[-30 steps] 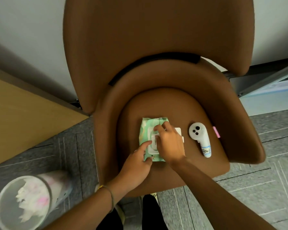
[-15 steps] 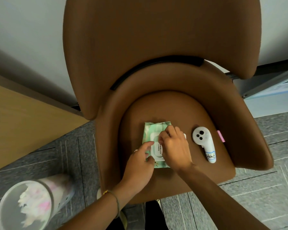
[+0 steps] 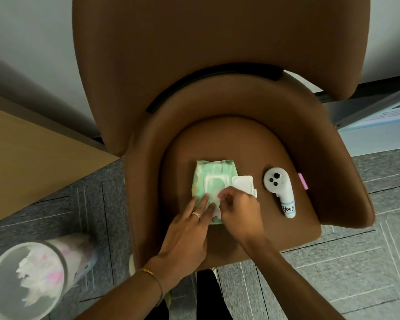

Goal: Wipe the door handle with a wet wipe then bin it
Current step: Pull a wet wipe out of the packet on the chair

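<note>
Wipes pack (image 3: 211,179): lid flipped open, mid-seat on chair (image 3: 240,144).
Left hand (image 3: 189,229): flat, pinning pack.
Right hand (image 3: 238,206): pinching at opening; wipe itself unclear.
Risk: several wipes could come out together.

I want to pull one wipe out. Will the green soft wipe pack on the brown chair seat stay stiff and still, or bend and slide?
The green soft wipe pack looks like crinkled film, so it probably bends. The left hand pressing it suggests it would otherwise lift or slide.

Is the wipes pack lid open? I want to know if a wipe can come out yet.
Open. The white lid lies flipped to the right of the green wipes pack, baring the opening, where the right hand pinches.
</note>
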The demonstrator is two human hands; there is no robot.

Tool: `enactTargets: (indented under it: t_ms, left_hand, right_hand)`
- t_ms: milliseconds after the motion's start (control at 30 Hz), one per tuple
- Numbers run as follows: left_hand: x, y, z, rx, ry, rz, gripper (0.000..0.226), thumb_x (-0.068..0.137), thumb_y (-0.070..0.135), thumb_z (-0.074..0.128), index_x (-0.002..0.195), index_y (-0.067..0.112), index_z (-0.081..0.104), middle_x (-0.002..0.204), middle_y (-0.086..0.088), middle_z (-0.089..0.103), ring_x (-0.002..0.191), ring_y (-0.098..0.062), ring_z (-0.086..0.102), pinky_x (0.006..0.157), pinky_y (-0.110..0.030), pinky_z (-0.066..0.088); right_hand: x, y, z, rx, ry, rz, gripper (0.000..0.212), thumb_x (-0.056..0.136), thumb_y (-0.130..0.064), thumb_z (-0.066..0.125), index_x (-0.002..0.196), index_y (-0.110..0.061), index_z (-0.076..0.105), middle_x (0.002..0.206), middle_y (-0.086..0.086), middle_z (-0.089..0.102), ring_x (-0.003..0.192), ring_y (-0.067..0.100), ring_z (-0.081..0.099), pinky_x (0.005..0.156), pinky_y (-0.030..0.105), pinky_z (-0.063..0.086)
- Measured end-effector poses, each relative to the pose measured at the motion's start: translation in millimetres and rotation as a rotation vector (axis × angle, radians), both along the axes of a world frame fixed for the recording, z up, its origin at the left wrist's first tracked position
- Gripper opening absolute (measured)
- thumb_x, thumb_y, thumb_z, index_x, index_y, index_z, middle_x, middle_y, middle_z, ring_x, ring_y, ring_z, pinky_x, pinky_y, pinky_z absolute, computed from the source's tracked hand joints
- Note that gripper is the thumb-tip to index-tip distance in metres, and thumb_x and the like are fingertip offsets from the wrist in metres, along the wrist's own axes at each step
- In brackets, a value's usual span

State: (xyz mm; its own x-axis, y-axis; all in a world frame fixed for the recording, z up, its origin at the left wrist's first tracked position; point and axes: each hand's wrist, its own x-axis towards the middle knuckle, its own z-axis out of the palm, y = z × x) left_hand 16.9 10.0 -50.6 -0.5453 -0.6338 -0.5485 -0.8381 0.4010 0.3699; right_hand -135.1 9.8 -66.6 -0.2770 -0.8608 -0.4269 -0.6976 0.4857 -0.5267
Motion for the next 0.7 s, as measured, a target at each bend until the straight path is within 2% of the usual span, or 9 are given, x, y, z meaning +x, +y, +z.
enactTargets:
  t_ms: [133, 267, 400, 500, 700]
  left_hand:
    - [-1.5, 0.1, -0.9, -0.006, -0.009, -0.042, 0.079, 0.091, 0.016, 0.048, 0.157, 0.025, 0.005, 0.168, 0.002, -0.005, 0.154, -0.023, -0.005, 0.113, -0.04, 0.036]
    - [-1.4, 0.5, -2.1, -0.016, -0.036, -0.072, 0.076, 0.091, 0.018, 0.051, 0.156, 0.022, 0.012, 0.169, -0.002, -0.001, 0.154, -0.025, -0.002, 0.111, -0.039, 0.036]
    - [-0.2, -0.8, 0.2, -0.01, -0.005, -0.047, 0.069, 0.093, 0.018, 0.051, 0.155, 0.02, 0.02, 0.168, -0.003, 0.01, 0.154, -0.023, 0.0, 0.112, -0.038, 0.034]
    - [0.6, -1.7, -0.1, -0.005, 0.017, -0.03, 0.071, 0.093, 0.02, 0.051, 0.155, 0.021, 0.018, 0.168, -0.002, 0.012, 0.154, -0.022, 0.001, 0.113, -0.038, 0.034]
    - [0.9, -2.8, -2.1, -0.006, 0.031, -0.029, 0.078, 0.09, 0.019, 0.054, 0.156, 0.023, 0.012, 0.168, 0.0, 0.006, 0.154, -0.022, 0.001, 0.114, -0.038, 0.034]
  right_hand:
    - [14.1, -31.5, 7.7, 0.142, 0.315, 0.165, 0.017, 0.089, -0.023, 0.057, 0.093, -0.008, 0.066, 0.092, 0.013, 0.073, 0.087, 0.034, 0.069, 0.066, 0.033, 0.047]
    - [30.2, -51.4, 12.5, 0.297, 0.455, 0.314, 0.012, 0.091, -0.02, 0.063, 0.102, -0.014, 0.063, 0.106, 0.008, 0.071, 0.101, 0.031, 0.067, 0.071, 0.033, 0.037]
    - [35.5, -62.7, 12.2, 0.378, 0.451, 0.306, 0.027, 0.086, -0.02, 0.068, 0.112, -0.016, 0.062, 0.114, 0.007, 0.069, 0.11, 0.03, 0.066, 0.078, 0.032, 0.046]
    - [34.4, -67.7, 14.1, 0.402, 0.44, 0.297, 0.033, 0.084, -0.018, 0.069, 0.116, -0.014, 0.06, 0.119, 0.008, 0.067, 0.114, 0.03, 0.064, 0.081, 0.032, 0.049]
    - [30.7, -65.2, 16.5, 0.381, 0.431, 0.263, 0.029, 0.087, -0.021, 0.068, 0.114, -0.013, 0.06, 0.116, 0.008, 0.068, 0.108, 0.029, 0.067, 0.069, 0.03, 0.04]
